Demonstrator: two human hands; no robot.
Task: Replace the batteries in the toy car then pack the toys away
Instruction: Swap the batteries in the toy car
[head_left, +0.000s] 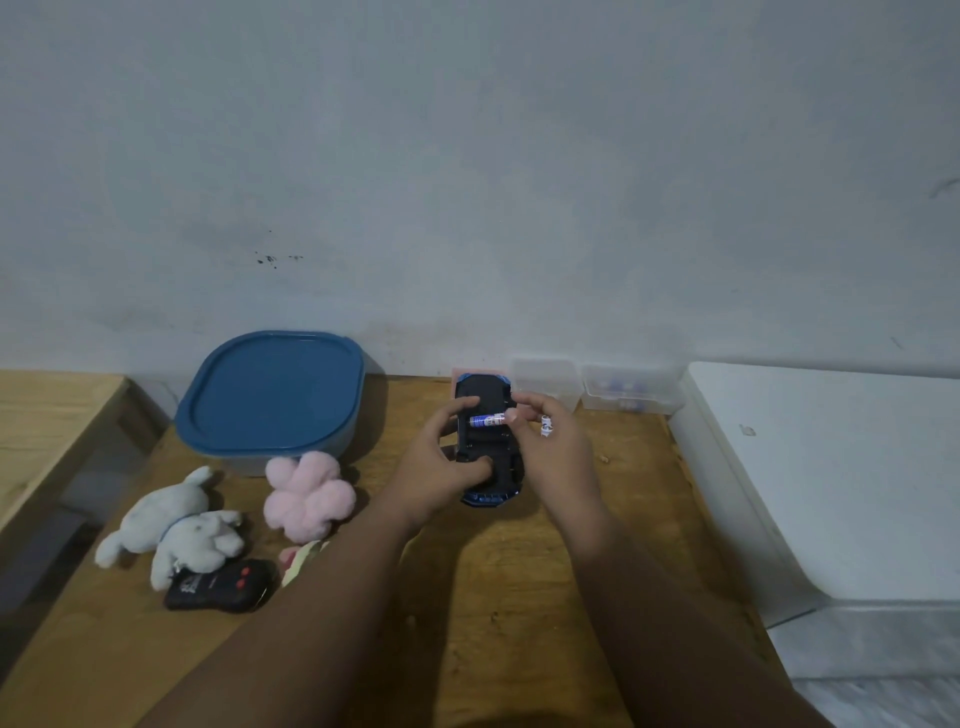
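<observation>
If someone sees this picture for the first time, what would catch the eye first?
First the two hands at the centre: the left hand holds the car belly-up, and the right hand pinches a battery across it. Next the blue-lidded box at the back left, with a pink plush and a black remote in front of it.

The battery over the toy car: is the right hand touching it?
Touching. The head view shows the right hand pinching the battery by its end.
</observation>
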